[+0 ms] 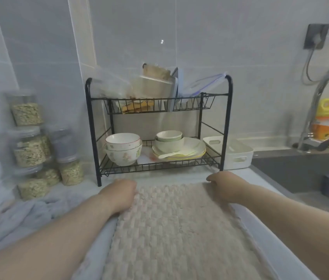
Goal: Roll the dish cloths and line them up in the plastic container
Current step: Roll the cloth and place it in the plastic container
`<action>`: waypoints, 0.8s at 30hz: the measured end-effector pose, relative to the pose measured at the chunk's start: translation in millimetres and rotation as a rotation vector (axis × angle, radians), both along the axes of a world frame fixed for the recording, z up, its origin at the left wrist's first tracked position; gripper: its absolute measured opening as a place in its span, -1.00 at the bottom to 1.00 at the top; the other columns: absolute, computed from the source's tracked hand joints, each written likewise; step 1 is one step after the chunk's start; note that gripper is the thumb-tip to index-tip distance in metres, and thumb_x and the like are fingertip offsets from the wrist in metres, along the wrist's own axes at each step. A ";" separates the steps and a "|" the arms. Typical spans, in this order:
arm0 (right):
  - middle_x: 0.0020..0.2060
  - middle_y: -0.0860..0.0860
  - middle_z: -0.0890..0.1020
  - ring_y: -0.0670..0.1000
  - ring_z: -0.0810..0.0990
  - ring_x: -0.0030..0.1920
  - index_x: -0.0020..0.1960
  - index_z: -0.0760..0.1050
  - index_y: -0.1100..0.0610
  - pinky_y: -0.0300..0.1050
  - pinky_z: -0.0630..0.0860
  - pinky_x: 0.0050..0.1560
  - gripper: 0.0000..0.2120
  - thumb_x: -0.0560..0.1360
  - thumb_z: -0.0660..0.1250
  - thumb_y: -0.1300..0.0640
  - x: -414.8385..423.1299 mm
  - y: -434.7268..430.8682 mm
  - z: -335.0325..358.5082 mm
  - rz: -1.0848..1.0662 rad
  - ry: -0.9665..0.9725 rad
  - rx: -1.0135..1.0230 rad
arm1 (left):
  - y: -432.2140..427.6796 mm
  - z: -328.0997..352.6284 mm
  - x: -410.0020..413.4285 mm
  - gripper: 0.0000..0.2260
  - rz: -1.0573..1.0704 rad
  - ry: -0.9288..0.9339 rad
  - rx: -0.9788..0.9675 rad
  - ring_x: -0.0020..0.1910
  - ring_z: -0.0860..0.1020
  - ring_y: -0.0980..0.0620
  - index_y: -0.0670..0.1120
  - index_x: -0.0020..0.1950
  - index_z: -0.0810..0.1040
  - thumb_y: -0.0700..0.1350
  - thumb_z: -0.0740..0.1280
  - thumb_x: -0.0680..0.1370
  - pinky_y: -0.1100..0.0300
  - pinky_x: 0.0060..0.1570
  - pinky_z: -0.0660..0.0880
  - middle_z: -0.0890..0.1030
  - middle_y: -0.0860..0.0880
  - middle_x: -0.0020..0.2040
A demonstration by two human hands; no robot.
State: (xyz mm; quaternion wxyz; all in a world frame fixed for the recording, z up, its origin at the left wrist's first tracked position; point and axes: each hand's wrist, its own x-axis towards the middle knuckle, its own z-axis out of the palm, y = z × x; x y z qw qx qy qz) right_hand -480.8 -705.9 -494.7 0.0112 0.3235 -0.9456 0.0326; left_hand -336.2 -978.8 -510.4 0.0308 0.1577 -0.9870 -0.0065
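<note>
Left hand (119, 191) curls on the far left corner of the beige waffle-textured dish cloth (175, 229), flat on the counter (169, 176); right hand (224, 186) grips the far right corner. Spreading stage, I'd say. Next: an even, tight roll, then over to the white plastic container (232, 152).

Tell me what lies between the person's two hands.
In the head view, the far edge of the beige dish cloth spans the gap from the left hand to the right hand, lying flat.

Left grip (121, 191), right grip (225, 185), curled.
</note>
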 end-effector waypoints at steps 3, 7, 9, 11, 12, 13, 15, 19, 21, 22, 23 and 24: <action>0.12 0.11 0.57 0.15 0.54 0.15 0.16 0.52 0.18 -0.04 0.50 0.12 -0.74 0.57 0.14 0.14 -13.9 -9.1 -4.9 0.042 0.030 0.085 | 2.4 2.0 -10.9 -0.82 0.004 -0.010 -0.054 -0.22 0.40 -0.03 -0.05 -0.27 0.34 -0.21 0.18 0.53 0.15 -0.28 0.29 0.45 -0.05 -0.21; -0.03 0.08 0.58 0.13 0.54 0.00 0.03 0.56 0.17 -0.09 0.52 -0.01 -0.79 0.52 0.18 0.17 -13.0 -5.4 2.4 0.048 0.039 -0.039 | 4.5 14.7 -11.2 -0.86 0.005 0.116 0.049 -0.11 0.49 0.01 0.00 -0.21 0.47 -0.22 0.23 0.49 0.13 -0.16 0.45 0.46 0.06 -0.13; -0.06 0.04 0.54 0.08 0.50 -0.07 0.03 0.54 0.13 -0.14 0.46 -0.12 -0.83 0.49 0.21 0.20 -2.5 2.3 12.4 0.017 0.049 -0.164 | 7.0 22.8 -4.0 -0.83 0.010 0.205 0.100 -0.13 0.48 0.03 0.03 -0.21 0.42 -0.23 0.21 0.49 0.12 -0.21 0.41 0.48 0.06 -0.13; -0.06 0.03 0.55 0.06 0.48 -0.13 0.03 0.53 0.11 -0.16 0.41 -0.19 -0.84 0.48 0.25 0.20 10.7 12.2 21.2 -0.019 0.067 -0.262 | 11.3 29.9 8.8 -0.83 0.017 0.259 0.133 -0.18 0.46 0.02 0.06 -0.20 0.35 -0.20 0.20 0.53 0.10 -0.25 0.37 0.49 0.03 -0.17; -0.04 0.03 0.57 0.06 0.48 -0.14 0.03 0.53 0.11 -0.16 0.41 -0.20 -0.85 0.49 0.27 0.19 18.2 18.3 25.1 -0.024 0.074 -0.296 | 14.8 32.5 17.0 -0.83 0.018 0.281 0.146 -0.20 0.46 0.03 0.05 -0.18 0.34 -0.17 0.20 0.56 0.10 -0.27 0.35 0.50 0.02 -0.19; -0.03 0.02 0.58 0.06 0.50 -0.13 0.03 0.53 0.10 -0.14 0.44 -0.18 -0.87 0.50 0.27 0.18 25.9 25.0 27.9 -0.020 0.076 -0.321 | 19.2 35.1 25.8 -0.86 0.011 0.305 0.158 -0.22 0.45 0.05 0.04 -0.15 0.33 -0.16 0.19 0.58 0.13 -0.29 0.34 0.50 0.03 -0.19; -0.06 0.01 0.60 0.08 0.54 -0.11 -0.02 0.53 0.07 -0.08 0.52 -0.13 -0.90 0.50 0.27 0.18 43.4 39.6 31.8 -0.006 0.061 -0.363 | 30.4 39.8 46.1 -0.92 -0.011 0.343 0.183 -0.20 0.46 0.11 0.03 -0.05 0.37 -0.16 0.19 0.59 0.19 -0.30 0.34 0.50 0.05 -0.14; -0.13 0.00 0.61 0.08 0.56 -0.12 -0.12 0.51 0.05 0.00 0.55 -0.10 -0.91 0.49 0.23 0.17 84.9 69.1 36.7 -0.033 0.021 -0.432 | 53.7 44.0 89.9 -0.87 -0.049 0.322 0.163 -0.11 0.50 0.02 -0.07 -0.07 0.54 -0.19 0.20 0.54 0.08 -0.06 0.45 0.45 0.00 -0.06; -0.11 -0.02 0.60 0.05 0.55 -0.10 -0.12 0.51 0.05 -0.04 0.54 -0.09 -0.92 0.49 0.24 0.16 105.9 82.9 33.7 -0.047 0.006 -0.455 | 67.7 42.9 111.0 -0.84 -0.071 0.322 0.212 -0.12 0.48 0.05 -0.01 -0.17 0.53 -0.21 0.21 0.52 0.12 -0.05 0.44 0.43 0.01 -0.07; -0.11 -0.04 0.60 0.04 0.55 -0.10 -0.13 0.50 0.03 -0.07 0.52 -0.10 -0.92 0.49 0.25 0.15 115.8 89.1 31.1 -0.049 -0.003 -0.462 | 75.0 42.0 120.8 -0.82 -0.077 0.328 0.230 -0.11 0.48 0.07 0.03 -0.20 0.49 -0.21 0.22 0.52 0.14 -0.06 0.43 0.43 0.02 -0.07; -0.12 -0.05 0.60 0.02 0.54 -0.11 -0.15 0.49 0.01 -0.12 0.50 -0.15 -0.91 0.48 0.25 0.16 125.3 95.0 28.0 -0.050 -0.016 -0.465 | 81.2 41.1 129.3 -0.82 -0.078 0.329 0.236 -0.11 0.48 0.08 0.04 -0.22 0.47 -0.21 0.21 0.52 0.15 -0.07 0.42 0.44 0.04 -0.06; -0.14 -0.06 0.59 0.00 0.53 -0.13 -0.17 0.47 -0.01 -0.20 0.47 -0.20 -0.89 0.48 0.25 0.17 135.1 100.8 24.5 -0.047 -0.029 -0.469 | 88.1 39.9 137.5 -0.83 -0.074 0.323 0.229 -0.11 0.47 0.09 0.04 -0.21 0.46 -0.20 0.21 0.52 0.16 -0.10 0.40 0.45 0.05 -0.07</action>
